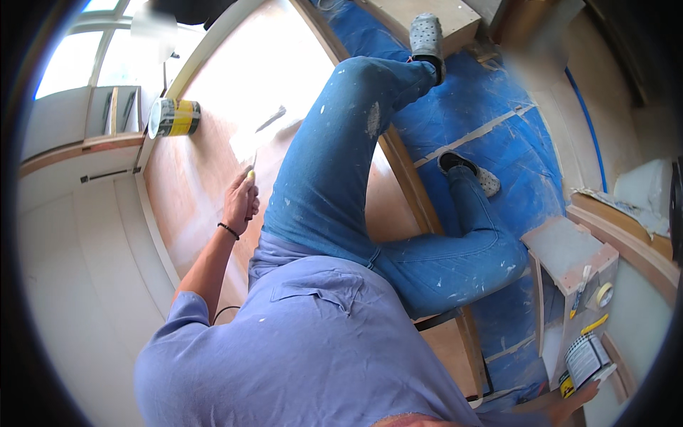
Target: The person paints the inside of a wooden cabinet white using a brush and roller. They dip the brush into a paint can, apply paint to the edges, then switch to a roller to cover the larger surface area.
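Note:
My left hand (243,200), at the left, is closed round the handle of a thin-bladed hand tool, perhaps a putty knife (252,175), held over a smeared wood panel (187,213). Farther along the panel lies a dark smear or flat tool that I cannot make out. At the lower right, my right hand (579,401) is at a small can with a silver and checked label (587,356). Its fingers are partly hidden, and whether they grip the can does not show clearly.
A larger can (174,118) lies at the panel's left edge. Near my right side, a wooden box (571,251) bears a brush (579,292), a tape roll (604,294) and a yellow-handled tool (594,324). Blue sheeting (480,128) covers the floor beyond a wooden rail (411,181).

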A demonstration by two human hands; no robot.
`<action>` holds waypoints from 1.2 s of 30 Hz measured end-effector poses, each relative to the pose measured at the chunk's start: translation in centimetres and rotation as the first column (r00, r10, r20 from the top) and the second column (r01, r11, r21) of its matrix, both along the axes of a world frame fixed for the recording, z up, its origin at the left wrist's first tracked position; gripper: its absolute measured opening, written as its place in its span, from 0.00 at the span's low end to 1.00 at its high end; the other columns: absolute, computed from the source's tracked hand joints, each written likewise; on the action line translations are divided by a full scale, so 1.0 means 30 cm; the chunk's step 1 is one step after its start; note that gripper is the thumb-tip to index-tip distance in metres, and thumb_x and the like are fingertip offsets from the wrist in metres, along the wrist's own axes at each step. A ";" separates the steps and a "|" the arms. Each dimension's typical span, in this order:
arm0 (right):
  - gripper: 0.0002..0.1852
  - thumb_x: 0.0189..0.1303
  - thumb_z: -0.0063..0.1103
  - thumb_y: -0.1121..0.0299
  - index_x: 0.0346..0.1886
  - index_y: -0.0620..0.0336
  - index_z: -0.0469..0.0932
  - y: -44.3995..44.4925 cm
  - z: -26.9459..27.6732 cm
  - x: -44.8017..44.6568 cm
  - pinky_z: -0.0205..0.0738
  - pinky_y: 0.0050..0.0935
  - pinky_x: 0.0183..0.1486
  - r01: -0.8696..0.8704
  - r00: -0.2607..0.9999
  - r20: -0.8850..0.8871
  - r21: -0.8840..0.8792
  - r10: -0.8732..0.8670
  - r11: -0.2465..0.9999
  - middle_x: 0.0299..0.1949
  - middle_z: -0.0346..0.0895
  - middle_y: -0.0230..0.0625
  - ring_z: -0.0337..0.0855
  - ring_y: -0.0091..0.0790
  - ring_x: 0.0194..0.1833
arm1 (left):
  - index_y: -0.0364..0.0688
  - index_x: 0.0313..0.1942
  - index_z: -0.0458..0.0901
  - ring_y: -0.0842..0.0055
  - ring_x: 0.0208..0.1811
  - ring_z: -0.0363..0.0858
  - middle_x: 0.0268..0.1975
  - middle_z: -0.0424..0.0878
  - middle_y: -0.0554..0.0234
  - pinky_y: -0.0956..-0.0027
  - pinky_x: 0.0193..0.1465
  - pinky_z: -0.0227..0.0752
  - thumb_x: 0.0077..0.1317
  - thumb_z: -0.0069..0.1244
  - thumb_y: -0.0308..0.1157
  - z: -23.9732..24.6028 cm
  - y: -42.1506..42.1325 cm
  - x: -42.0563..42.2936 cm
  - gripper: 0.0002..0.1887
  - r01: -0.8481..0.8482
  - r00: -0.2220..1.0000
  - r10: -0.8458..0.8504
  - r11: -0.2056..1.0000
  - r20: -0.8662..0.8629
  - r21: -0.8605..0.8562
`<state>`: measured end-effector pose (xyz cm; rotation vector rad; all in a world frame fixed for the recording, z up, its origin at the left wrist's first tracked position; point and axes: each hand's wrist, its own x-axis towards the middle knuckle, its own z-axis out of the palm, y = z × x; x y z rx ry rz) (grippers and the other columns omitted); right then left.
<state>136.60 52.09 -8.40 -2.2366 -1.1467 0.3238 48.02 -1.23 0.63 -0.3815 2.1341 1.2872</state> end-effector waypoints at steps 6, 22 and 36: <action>0.22 0.72 0.54 0.65 0.65 0.64 0.75 -0.086 -0.060 -0.142 0.71 0.43 0.58 -0.028 0.996 -0.087 0.026 0.030 0.999 0.59 0.79 0.44 0.79 0.42 0.56 | 0.41 0.69 0.76 0.83 0.17 0.70 0.28 0.74 0.67 0.75 0.16 0.63 0.79 0.48 0.41 -0.087 0.170 -0.004 0.23 0.156 0.986 -0.159 0.986 -0.052 -0.066; 0.25 0.73 0.49 0.64 0.69 0.67 0.71 -0.170 0.039 -0.406 0.66 0.48 0.68 -0.100 0.963 -0.233 0.156 0.135 0.983 0.67 0.73 0.48 0.73 0.47 0.65 | 0.32 0.65 0.79 0.75 0.16 0.80 0.25 0.81 0.58 0.67 0.17 0.75 0.79 0.47 0.40 -0.146 0.314 -0.101 0.24 0.386 0.875 -0.452 0.868 -0.174 -0.312; 0.28 0.75 0.44 0.63 0.73 0.69 0.67 -0.021 0.329 -1.128 0.61 0.53 0.77 -0.101 0.432 -0.608 0.701 0.666 0.706 0.74 0.67 0.52 0.68 0.51 0.73 | 0.34 0.41 0.86 0.53 0.43 0.90 0.37 0.89 0.36 0.56 0.50 0.80 0.68 0.49 0.41 -0.206 0.370 -0.116 0.17 0.477 0.754 -0.593 0.789 -0.281 -0.386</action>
